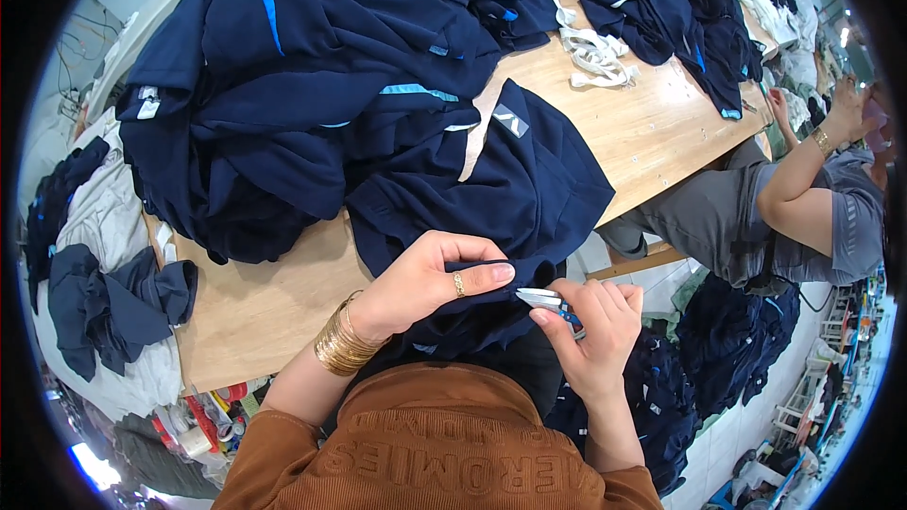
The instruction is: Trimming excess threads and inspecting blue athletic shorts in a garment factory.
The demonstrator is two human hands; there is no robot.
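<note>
My left hand (441,276) pinches the edge of a navy garment (543,194) between thumb and fingers, at the table's near edge. The garment spreads from there onto the table and hangs down toward my lap. Just to the right, my right hand (592,321) is closed around small thread snips (540,298) with silver blades and a blue grip. Their blades point left, close to the held cloth edge; whether they touch it I cannot tell. Part of the grip is hidden by my fingers.
A large heap of navy garments (274,132) covers the table's left and far side. White tape strips (597,55) lie on the wooden table (652,127). Another person (718,212) sits at the right. More navy garments (732,340) are piled on the floor at right.
</note>
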